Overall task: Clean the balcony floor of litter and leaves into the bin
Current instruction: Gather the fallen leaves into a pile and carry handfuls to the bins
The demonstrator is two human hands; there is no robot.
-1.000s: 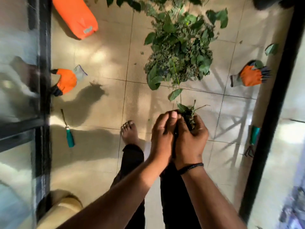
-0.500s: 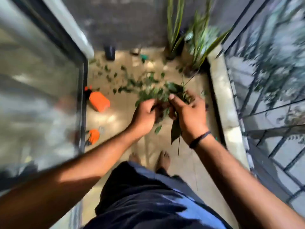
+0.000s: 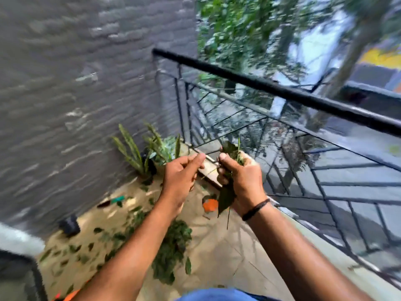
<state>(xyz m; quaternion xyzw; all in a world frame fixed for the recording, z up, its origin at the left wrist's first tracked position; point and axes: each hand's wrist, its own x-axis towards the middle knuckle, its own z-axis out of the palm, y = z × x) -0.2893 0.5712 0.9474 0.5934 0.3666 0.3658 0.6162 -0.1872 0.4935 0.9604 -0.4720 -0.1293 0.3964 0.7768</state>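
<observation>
Grey textured wall [image 3: 65, 94] fills the left of the view, and a black metal railing [image 3: 282, 90] runs diagonally across the right, with blurred trees beyond it. Below lies a beige tiled balcony floor [image 3: 227, 253].

No writing, brand or label can be read anywhere; the whole view is smeared by motion.

Both bare hands are raised in the centre. The right hand [image 3: 243, 177], with a dark band at the wrist, has its fingers curled round a bunch of leaves [image 3: 226, 196]. The bunch stands roughly upright: leaf tips and a grass blade stick up above the fist, and one long dark leaf hangs down below it, pointing at the floor. The left hand [image 3: 182, 177] is just beside it, fingers curled, pinching a thin pale stem [image 3: 209, 171] that runs slantwise across to the right hand.

On the floor below the arms sits a pile of leaves [image 3: 171, 250], with loose leaves scattered to its left. Spiky potted plants [image 3: 147, 153] stand in the far corner by the wall. An orange object [image 3: 210, 205] lies on the floor under the hands, too blurred to identify.
</observation>
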